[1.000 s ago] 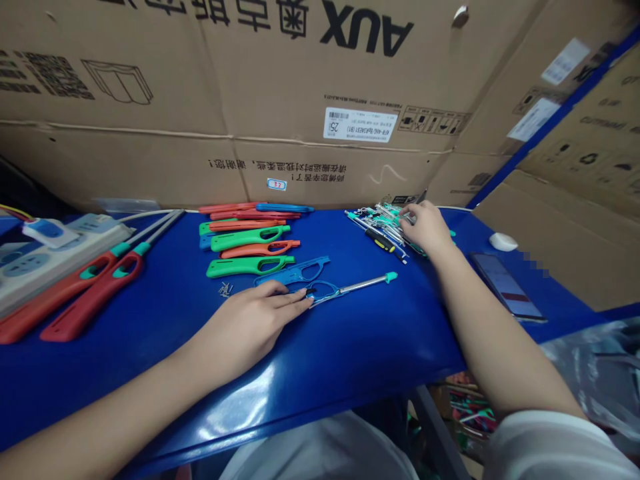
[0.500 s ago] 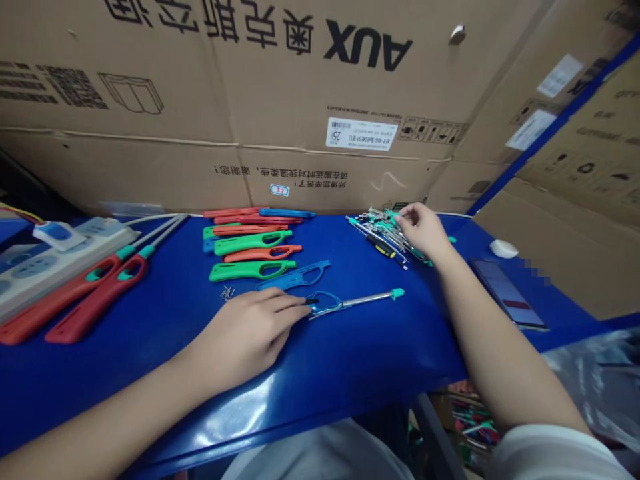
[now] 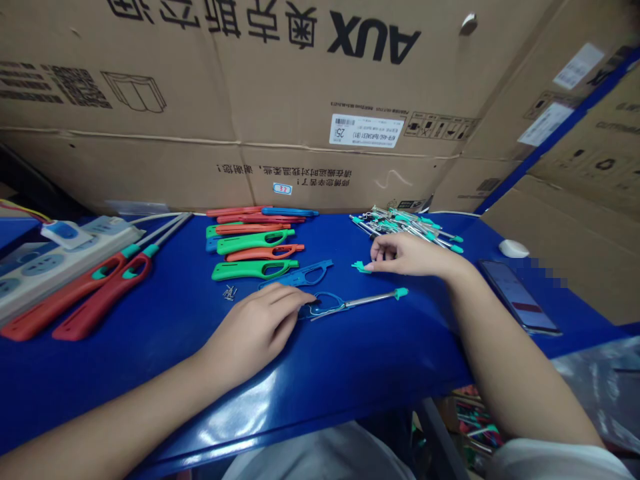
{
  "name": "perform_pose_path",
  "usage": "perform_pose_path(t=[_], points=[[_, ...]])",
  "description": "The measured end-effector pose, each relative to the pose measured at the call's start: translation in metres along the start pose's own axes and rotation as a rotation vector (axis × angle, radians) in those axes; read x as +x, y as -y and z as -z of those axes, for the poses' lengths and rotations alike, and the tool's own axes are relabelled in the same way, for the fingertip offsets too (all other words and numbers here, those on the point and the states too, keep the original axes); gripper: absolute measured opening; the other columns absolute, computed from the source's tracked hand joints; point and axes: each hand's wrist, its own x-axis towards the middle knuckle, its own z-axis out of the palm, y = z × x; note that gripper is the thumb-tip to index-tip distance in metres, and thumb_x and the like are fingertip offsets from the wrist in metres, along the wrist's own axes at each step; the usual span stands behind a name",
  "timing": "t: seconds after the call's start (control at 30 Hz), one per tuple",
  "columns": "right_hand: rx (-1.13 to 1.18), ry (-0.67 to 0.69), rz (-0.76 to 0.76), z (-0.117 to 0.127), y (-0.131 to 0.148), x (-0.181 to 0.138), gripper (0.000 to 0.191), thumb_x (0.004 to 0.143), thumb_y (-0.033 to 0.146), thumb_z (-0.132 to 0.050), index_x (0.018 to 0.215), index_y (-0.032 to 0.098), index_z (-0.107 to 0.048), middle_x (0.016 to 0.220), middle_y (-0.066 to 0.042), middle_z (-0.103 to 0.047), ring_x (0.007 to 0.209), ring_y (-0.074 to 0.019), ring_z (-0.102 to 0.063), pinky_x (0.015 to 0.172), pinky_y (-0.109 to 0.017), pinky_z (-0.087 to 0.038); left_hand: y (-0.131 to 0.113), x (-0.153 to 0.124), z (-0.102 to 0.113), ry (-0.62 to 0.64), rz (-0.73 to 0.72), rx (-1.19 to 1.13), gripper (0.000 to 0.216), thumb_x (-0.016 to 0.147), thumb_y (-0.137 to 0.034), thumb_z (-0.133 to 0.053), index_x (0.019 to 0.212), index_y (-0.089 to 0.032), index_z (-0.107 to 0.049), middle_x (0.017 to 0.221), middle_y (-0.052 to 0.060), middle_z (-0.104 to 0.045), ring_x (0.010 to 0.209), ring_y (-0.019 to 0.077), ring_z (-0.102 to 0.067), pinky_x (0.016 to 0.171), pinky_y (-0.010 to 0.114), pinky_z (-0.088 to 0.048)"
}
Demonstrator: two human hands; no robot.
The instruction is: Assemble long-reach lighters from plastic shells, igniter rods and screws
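My left hand (image 3: 257, 327) lies on the blue table (image 3: 150, 320), fingers curled over the handle end of a half-assembled blue lighter (image 3: 327, 305). Its metal tube with a teal tip (image 3: 399, 293) points right. My right hand (image 3: 407, 255) is closed in a pinch on a small teal plastic part (image 3: 361, 267), just above the tube. A loose blue handle shell (image 3: 303, 273) lies between my left hand and a stack of green, orange and red handle shells (image 3: 253, 243). Behind my right hand sits a heap of metal tubes with teal tips (image 3: 407, 223).
Two finished red lighters (image 3: 95, 293) and a white power strip (image 3: 45, 260) lie at the left. Tiny screws (image 3: 230, 292) sit near my left hand. A phone (image 3: 517, 297) and a white mouse (image 3: 513, 248) are at the right. Cardboard boxes (image 3: 300, 100) wall the back.
My right hand left the heap of tubes and came down to the left with a small teal part pinched in it. My left hand's fingers curled on the blue lighter.
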Motion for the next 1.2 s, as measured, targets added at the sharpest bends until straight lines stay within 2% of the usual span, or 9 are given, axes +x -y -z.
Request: perform_pose_path(t=[0.13, 0.33, 0.47, 0.53, 0.7, 1.0, 1.2], points=[[-0.12, 0.027, 0.06, -0.01, 0.005, 0.005, 0.024, 0.089, 0.04, -0.067, 0.083, 0.017, -0.062, 0.076, -0.002, -0.065, 0.064, -0.0129, -0.053, 0.057, -0.025, -0.039, 0.0, 0.002, 0.0, -0.011, 0.017, -0.026, 0.028, 0.105, -0.022, -0.046, 0.122, -0.02, -0.068, 0.117, 0.007, -0.074, 0.108, 0.0227, -0.067, 0.096, 0.041, -0.056], [-0.057, 0.065, 0.246, -0.023, 0.032, -0.001, 0.02, 0.089, 0.036, -0.07, 0.083, 0.016, -0.069, 0.069, 0.0, -0.064, 0.061, -0.012, -0.053, 0.059, -0.024, -0.04, 0.001, 0.003, -0.001, 0.0, 0.056, -0.045, 0.022, 0.101, -0.032, -0.059, 0.116, -0.021, -0.07, 0.114, 0.007, -0.074, 0.107, 0.0238, -0.067, 0.096, 0.041, -0.055], [-0.081, 0.11, 0.434, -0.035, 0.048, -0.006, 0.008, 0.09, 0.02, -0.066, 0.086, 0.016, -0.071, 0.082, -0.002, -0.068, 0.07, -0.012, -0.057, 0.064, -0.023, -0.041, 0.004, 0.002, -0.001, 0.018, 0.071, -0.047, 0.024, 0.096, -0.036, -0.067, 0.115, -0.021, -0.071, 0.111, 0.007, -0.074, 0.106, 0.0247, -0.067, 0.095, 0.04, -0.055], [-0.095, 0.126, 0.485, -0.041, 0.052, -0.006, 0.008, 0.09, 0.013, -0.064, 0.088, 0.016, -0.071, 0.086, -0.003, -0.067, 0.074, -0.0123, -0.058, 0.066, -0.023, -0.042, 0.005, 0.002, -0.002, 0.028, 0.078, -0.054, 0.026, 0.095, -0.035, -0.069, 0.116, -0.021, -0.071, 0.111, 0.007, -0.074, 0.106, 0.0249, -0.066, 0.095, 0.041, -0.054], [-0.107, 0.14, 0.5, -0.049, 0.053, -0.004, 0.011, 0.088, 0.008, -0.062, 0.086, 0.016, -0.07, 0.083, -0.002, -0.066, 0.075, -0.0132, -0.059, 0.068, -0.024, -0.043, 0.007, 0.002, -0.003, 0.037, 0.087, -0.079, 0.025, 0.094, -0.029, -0.069, 0.118, -0.021, -0.071, 0.112, 0.007, -0.073, 0.106, 0.0249, -0.065, 0.095, 0.041, -0.054], [-0.084, 0.139, 0.535, -0.056, 0.057, -0.001, 0.015, 0.093, 0.008, -0.057, 0.09, 0.018, -0.068, 0.096, -0.005, -0.067, 0.09, -0.0179, -0.063, 0.081, -0.029, -0.048, 0.004, 0.002, -0.002, 0.063, 0.121, -0.098, 0.022, 0.093, -0.027, -0.069, 0.114, -0.021, -0.072, 0.11, 0.007, -0.07, 0.106, 0.0253, -0.064, 0.095, 0.041, -0.055], [-0.09, 0.115, 0.562, -0.064, 0.055, 0.002, 0.013, 0.095, 0.009, -0.053, 0.088, 0.018, -0.059, 0.094, -0.004, -0.062, 0.085, -0.0172, -0.058, 0.076, -0.029, -0.046, 0.003, 0.002, 0.001, 0.082, 0.173, -0.094, 0.024, 0.092, -0.028, -0.071, 0.115, -0.021, -0.071, 0.108, 0.006, -0.069, 0.104, 0.0252, -0.065, 0.095, 0.042, -0.055]])
